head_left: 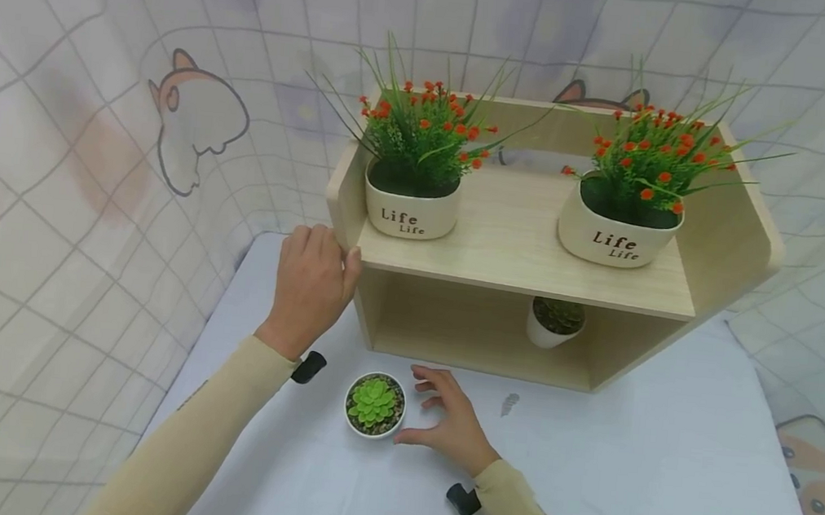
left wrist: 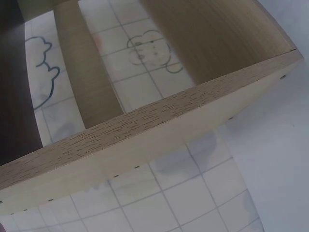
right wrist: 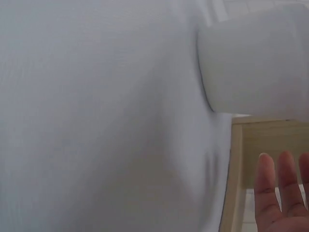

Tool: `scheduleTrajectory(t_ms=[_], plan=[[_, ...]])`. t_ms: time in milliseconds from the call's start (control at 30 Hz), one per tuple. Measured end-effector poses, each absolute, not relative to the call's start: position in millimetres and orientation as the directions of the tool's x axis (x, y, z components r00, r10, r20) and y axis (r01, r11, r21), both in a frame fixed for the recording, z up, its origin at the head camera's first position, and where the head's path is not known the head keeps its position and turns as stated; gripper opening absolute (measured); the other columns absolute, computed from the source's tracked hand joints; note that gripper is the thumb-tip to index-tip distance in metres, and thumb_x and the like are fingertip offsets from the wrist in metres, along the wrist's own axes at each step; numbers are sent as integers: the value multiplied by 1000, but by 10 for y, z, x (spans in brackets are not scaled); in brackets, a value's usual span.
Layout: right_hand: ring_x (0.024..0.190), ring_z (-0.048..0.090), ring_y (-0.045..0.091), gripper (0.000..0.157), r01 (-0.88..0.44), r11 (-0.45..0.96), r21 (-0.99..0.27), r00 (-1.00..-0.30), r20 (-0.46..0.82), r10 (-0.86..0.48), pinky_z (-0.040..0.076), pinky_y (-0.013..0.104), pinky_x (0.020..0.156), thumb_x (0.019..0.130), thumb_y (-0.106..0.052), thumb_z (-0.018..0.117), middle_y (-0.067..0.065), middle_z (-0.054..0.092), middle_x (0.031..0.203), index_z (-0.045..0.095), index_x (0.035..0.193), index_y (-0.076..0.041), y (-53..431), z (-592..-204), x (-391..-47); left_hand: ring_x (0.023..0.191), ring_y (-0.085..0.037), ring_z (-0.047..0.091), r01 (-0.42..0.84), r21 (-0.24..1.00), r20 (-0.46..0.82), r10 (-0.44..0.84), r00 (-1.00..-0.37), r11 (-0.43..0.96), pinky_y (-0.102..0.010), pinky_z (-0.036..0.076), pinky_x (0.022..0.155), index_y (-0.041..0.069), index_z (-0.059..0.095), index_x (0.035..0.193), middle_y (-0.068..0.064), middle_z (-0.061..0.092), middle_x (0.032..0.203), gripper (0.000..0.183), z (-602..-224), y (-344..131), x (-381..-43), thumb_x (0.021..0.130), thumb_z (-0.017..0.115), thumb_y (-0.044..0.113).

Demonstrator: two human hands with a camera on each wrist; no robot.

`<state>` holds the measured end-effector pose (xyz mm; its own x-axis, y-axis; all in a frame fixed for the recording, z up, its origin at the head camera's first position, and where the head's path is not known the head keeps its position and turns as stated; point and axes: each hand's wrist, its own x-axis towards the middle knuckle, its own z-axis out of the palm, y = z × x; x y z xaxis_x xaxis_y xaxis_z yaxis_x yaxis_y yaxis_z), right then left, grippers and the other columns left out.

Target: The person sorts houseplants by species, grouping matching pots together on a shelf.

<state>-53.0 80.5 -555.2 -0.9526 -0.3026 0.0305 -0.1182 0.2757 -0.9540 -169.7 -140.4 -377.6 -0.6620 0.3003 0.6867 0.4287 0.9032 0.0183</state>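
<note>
A small white pot with a green succulent [head_left: 373, 404] stands upright on the white-covered table. Just right of it is my right hand [head_left: 449, 424], thumb and fingers spread apart and nothing between them. In the right wrist view, the side of the white pot [right wrist: 253, 65] shows above the spread fingers [right wrist: 287, 181]. My left hand [head_left: 312, 285] holds the left side panel of a light wooden shelf [head_left: 504, 225], the thumb by its front edge. The left wrist view shows the panel's edge [left wrist: 159, 113] close up; the hand is almost wholly out of that view.
On the upper board stand two white "Life" planters, a left planter [head_left: 412, 212] and a right planter [head_left: 616, 238], with grass and red flowers. Another small white pot [head_left: 551, 335] sits in the lower compartment. Grid-patterned cloth [head_left: 55, 218] hangs around the table.
</note>
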Motion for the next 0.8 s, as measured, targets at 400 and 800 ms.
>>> scheduleTrajectory(t_ms=[400,800], plan=[[115,53,11,107,-145,350,-926,-941,20,-338,51,34,95,52,-44,92,-12,50,133,41,145,-26,606,-5721,-532,70,-29,37,429,2,688,310,-656,903,-39,31,62,2,47,84,-11,43,72,35,-3782,-1387,-1706,101,36,30],[112,54,6,100,-136,370,-919,-969,45,-244,48,29,96,57,-46,91,-15,52,131,41,142,-34,432,-5831,-446,69,-29,38,418,-1,684,306,-662,908,-39,31,61,2,47,83,-11,43,71,34,-3791,-1408,-1706,100,36,30]])
